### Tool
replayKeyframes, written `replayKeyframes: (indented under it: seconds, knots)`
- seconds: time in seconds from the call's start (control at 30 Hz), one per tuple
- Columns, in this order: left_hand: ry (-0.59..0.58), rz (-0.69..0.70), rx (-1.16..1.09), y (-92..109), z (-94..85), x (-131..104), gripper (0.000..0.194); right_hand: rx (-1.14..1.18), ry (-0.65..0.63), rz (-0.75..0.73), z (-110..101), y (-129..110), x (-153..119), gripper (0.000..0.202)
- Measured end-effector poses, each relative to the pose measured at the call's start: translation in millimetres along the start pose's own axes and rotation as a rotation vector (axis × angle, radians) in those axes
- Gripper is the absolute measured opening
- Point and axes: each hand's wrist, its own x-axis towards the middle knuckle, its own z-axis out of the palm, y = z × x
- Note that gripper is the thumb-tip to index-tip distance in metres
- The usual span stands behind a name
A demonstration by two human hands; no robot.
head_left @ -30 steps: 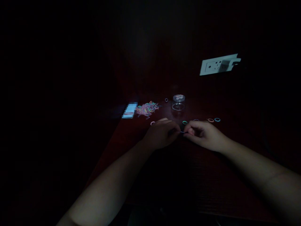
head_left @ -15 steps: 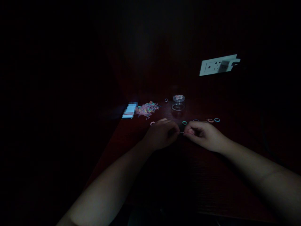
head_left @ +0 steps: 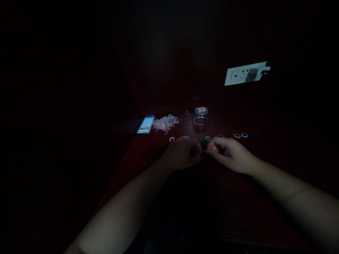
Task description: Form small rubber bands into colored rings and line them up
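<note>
My left hand (head_left: 184, 152) and my right hand (head_left: 229, 153) are close together over the dark red table, both closed in a pinch. A thin, short strand (head_left: 203, 151) spans the small gap between their fingertips; it is too small to name. Just beyond the fingertips lies a green ring (head_left: 208, 138). A pink ring (head_left: 172, 139) rests beside my left hand. Past my right hand are an orange ring (head_left: 237, 135), a blue ring (head_left: 244, 135) and a partly hidden purplish ring (head_left: 220, 136).
A clear lidded jar (head_left: 200, 117) stands at the back, with a small ring (head_left: 187, 113) to its left. Further left are a pile of colourful bands (head_left: 166, 123) and a lit phone (head_left: 146, 124). A wall socket (head_left: 245, 73) holds a plug.
The strand and the fingertips have dropped slightly, and less of the strand shows. More of the pink ring is visible beside my left hand.
</note>
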Motion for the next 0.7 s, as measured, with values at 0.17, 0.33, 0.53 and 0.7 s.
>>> replayKeyframes:
  seconds: [0.17, 0.33, 0.53, 0.7]
  knots:
    - [0.004, 0.012, 0.001, 0.1, -0.5, 0.0, 0.005, 0.008, 0.004, 0.005, -0.3, 0.1, 0.7, 0.013]
    - [0.011, 0.01, 0.008, -1.6, 0.6, -0.2, 0.006, -0.014, 0.015, -0.01, -0.7, 0.7, 0.5, 0.014]
    - [-0.006, 0.026, -0.005, -0.7, -0.6, -0.1, 0.006, 0.025, 0.002, -0.006, -0.1, 2.7, 0.7, 0.014]
    - [-0.003, 0.02, -0.005, 1.0, -0.6, 0.4, 0.006, 0.019, -0.007, -0.012, -0.9, 2.7, 0.8, 0.012]
